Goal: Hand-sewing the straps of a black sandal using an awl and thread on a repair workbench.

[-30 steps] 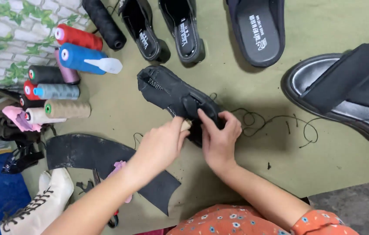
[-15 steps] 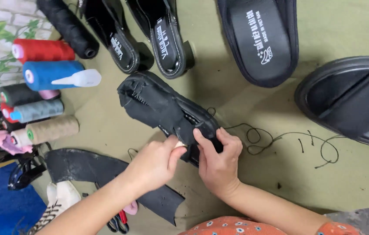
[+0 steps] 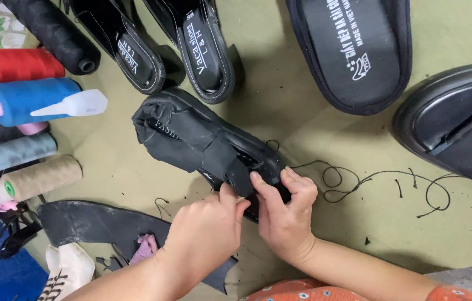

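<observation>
1. At the bottom of the frame we see both forearms rise from an orange flowered sleeve point(image 3: 358, 292).
2. Our left hand point(image 3: 205, 231) and right hand point(image 3: 286, 214) meet at the frame's centre – the fingers of both are closed on the near end of a black shoe point(image 3: 191, 136), gripping it.
3. The shoe lies tilted toward the upper left on the olive surface point(image 3: 303, 139), and a black thread point(image 3: 381, 178) trails from it to the right.
4. Lower left lies a flat black sole piece point(image 3: 91, 223).
5. Along the left edge we see thread spools – beige point(image 3: 38, 178), blue point(image 3: 21, 100) and red point(image 3: 18, 64).
6. Along the top lie black sandals point(image 3: 205, 47) and a wide black sole point(image 3: 353, 50).
</observation>
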